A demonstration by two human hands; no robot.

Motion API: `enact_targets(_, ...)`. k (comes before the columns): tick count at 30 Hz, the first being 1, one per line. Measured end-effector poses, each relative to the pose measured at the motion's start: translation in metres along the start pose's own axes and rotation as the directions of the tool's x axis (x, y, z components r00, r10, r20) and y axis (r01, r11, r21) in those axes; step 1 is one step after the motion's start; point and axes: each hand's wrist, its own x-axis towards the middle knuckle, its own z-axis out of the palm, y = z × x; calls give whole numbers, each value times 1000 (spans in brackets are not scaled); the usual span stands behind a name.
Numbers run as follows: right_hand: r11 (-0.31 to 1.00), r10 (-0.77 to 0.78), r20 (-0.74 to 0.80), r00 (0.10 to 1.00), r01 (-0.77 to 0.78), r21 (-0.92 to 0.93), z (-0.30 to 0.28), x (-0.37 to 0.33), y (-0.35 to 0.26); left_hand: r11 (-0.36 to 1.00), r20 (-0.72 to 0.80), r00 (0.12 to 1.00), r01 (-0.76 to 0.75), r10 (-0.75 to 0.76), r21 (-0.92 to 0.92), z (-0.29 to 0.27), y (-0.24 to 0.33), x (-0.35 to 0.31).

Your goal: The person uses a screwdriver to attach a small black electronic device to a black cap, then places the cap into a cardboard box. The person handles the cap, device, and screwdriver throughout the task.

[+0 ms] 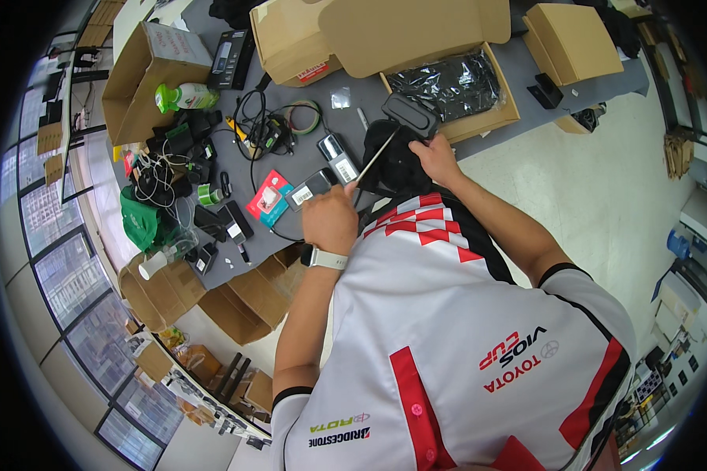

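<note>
My left hand [330,220], with a white-strapped watch on its wrist, is closed on the lower end of a thin pale strip [379,155]. The strip slants up across a black soft item [404,169], perhaps a cap or a pouch. My right hand [438,160] grips that black item at its right side, close to my body. Just beyond it lies a dark oblong case [413,115]. Beside my left hand are two dark boxy devices with white labels, one upper [338,157] and one lower [312,188], and a red-and-blue package [270,198].
An opened cardboard box [479,125] holds a black plastic-wrapped thing at the far right. Tangled black cables [251,125], a green-and-white spray bottle [187,97] and a green cloth [139,220] crowd the grey table's left side. Another cardboard box [577,47] stands at the far right end.
</note>
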Motion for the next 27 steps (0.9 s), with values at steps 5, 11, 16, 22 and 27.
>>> enact_targets(5,992,-46,-33,998,50,112,10,3,-25,985,167,980,130,-111,-110,-12,29,32)
enact_targets(11,998,-64,0,998,64,26,22,14,-21,982,-32,996,71,-78,-177,4,26,56)
enact_targets(16,1000,10,49,999,-11,26,18,10,-42,986,-79,994,65,-78,-150,17,24,60)
enact_targets(22,998,38,-24,999,-36,52,19,16,-24,987,-47,999,18,-25,-162,27,28,71)
enact_targets(27,995,74,-58,996,-69,76,19,20,-8,984,110,993,70,-53,-163,9,45,83)
